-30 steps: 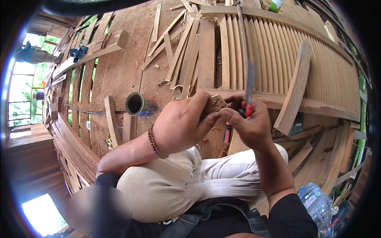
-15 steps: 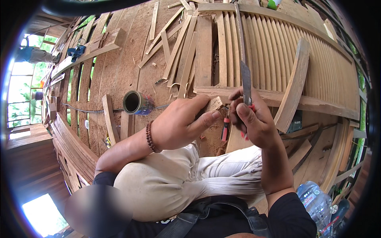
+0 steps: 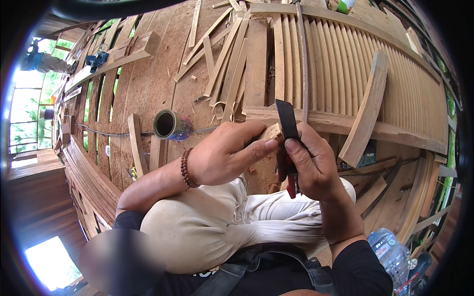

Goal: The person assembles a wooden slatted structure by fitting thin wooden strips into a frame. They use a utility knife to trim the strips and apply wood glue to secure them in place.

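Between the thumb and fingers of my left hand (image 3: 229, 150) is a small wood block (image 3: 274, 133), its pale end showing past the fingertips. My right hand (image 3: 312, 160) is closed round a knife with a flat, dark, slant-tipped blade (image 3: 287, 121); a red handle (image 3: 291, 185) shows below the fingers. The blade stands upright right beside the block's end, touching or nearly touching it. Both hands are close together above my lap, in front of a slatted wooden panel (image 3: 340, 64).
Thin wood strips (image 3: 224, 69) lie scattered on the dusty plank floor. An open tin can (image 3: 170, 126) stands left of my left hand. A curved wood piece (image 3: 365, 108) leans across the panel's near rail. Clear plastic bottles (image 3: 390, 256) are at lower right. A person (image 3: 44, 61) is far left.
My right hand has turned the knife, so its broad dark face shows, and has brought the blade left against or next to the block. My left hand keeps its grip, shifted barely.
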A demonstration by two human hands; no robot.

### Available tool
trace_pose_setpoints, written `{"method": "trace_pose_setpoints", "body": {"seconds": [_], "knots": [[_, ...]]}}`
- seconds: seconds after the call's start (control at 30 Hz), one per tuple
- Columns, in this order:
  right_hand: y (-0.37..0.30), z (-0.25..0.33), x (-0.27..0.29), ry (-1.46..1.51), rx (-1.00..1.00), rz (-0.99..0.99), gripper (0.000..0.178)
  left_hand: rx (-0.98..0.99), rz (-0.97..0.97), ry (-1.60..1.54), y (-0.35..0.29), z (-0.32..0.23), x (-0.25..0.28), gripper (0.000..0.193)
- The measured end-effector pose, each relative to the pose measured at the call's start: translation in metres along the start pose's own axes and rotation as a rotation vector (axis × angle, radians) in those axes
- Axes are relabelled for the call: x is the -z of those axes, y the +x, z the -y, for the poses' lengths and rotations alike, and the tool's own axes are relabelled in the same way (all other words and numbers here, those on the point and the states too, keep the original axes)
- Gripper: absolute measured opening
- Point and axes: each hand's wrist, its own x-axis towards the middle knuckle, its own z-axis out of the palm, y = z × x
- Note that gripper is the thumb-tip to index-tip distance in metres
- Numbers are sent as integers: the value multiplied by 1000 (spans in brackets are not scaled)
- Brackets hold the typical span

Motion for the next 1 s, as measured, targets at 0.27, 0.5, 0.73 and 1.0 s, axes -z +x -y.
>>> {"method": "trace_pose_setpoints", "body": {"seconds": [0.27, 0.5, 0.73, 1.0], "knots": [[-1, 0, 1, 96, -46, -1, 16, -16, 18, -39, 2, 0, -1, 44], [-3, 1, 0, 194, -85, 23, 18, 13, 67, -51, 3, 6, -1, 48], [-5, -3, 0, 178, -45, 37, 17, -17, 111, -275, 6, 9, -9, 40], [-2, 9, 12, -62, -101, 79, 16, -104, 62, -266, 6, 11, -14, 37]]}}
